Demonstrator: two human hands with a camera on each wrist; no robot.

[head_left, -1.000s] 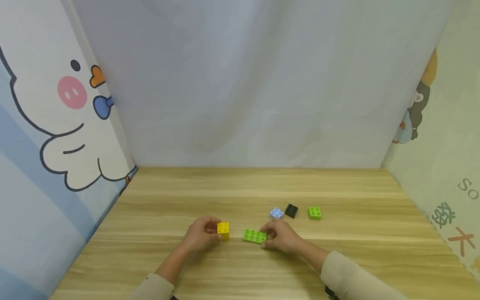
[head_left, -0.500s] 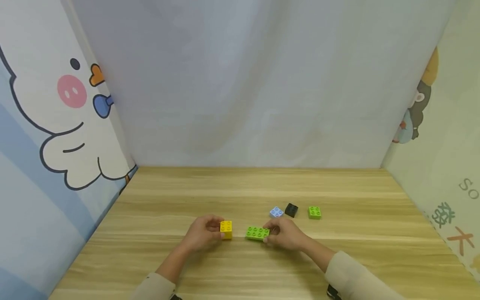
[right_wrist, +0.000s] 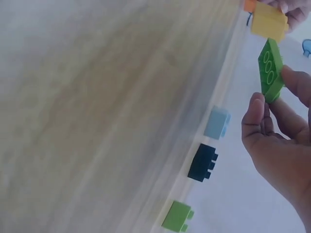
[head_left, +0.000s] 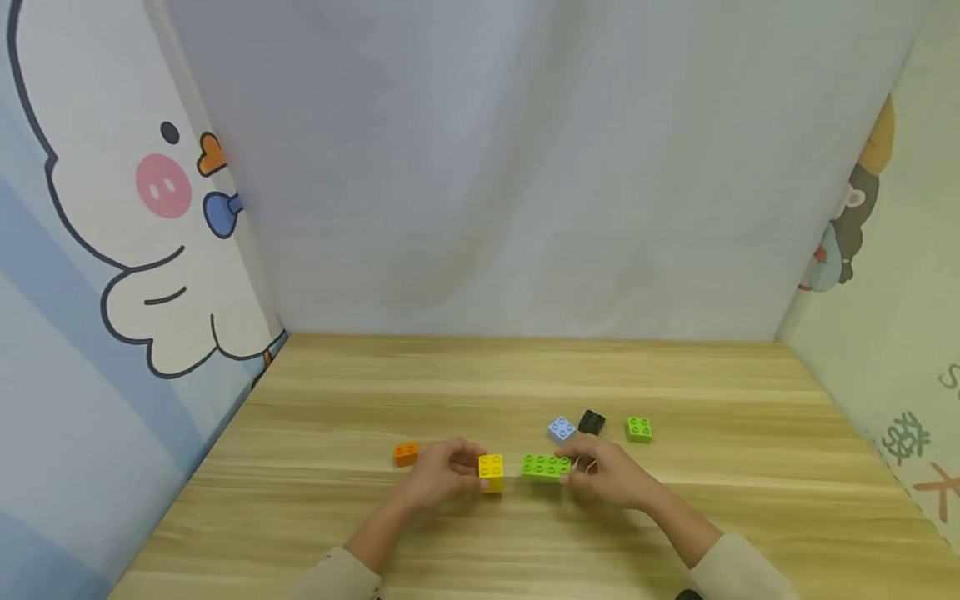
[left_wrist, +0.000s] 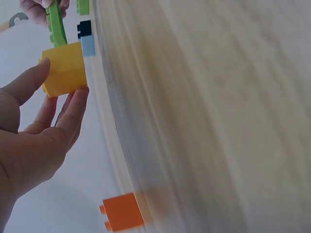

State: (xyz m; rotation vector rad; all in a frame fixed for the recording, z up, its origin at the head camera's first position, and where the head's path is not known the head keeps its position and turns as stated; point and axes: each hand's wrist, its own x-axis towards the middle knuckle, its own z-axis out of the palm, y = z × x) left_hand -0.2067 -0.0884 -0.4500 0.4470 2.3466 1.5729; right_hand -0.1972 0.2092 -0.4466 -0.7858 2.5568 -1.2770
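My left hand [head_left: 442, 477] holds a square yellow building brick [head_left: 491, 472] between thumb and fingers, studs facing up. In the left wrist view, the thumb lies on the studded side of the yellow brick [left_wrist: 67, 70] and the fingertips reach its lower side. My right hand [head_left: 611, 477] pinches one end of a long, thin green brick [head_left: 545, 467]. The right wrist view shows the hollow underside of that green brick [right_wrist: 268, 69], off the table. A small gap separates the two held bricks in the head view. Whether the yellow brick touches the table, I cannot tell.
An orange brick [head_left: 406, 454] lies just left of my left hand. Beyond my right hand are a light blue brick [head_left: 561, 429], a black brick [head_left: 592, 422] and a small green brick [head_left: 639, 429]. Cloth walls border the wooden table [head_left: 420, 379].
Both hands have moved right with their bricks, the yellow and long green bricks now slightly closer together. The orange brick has come into view behind the left hand. The view has shifted slightly.
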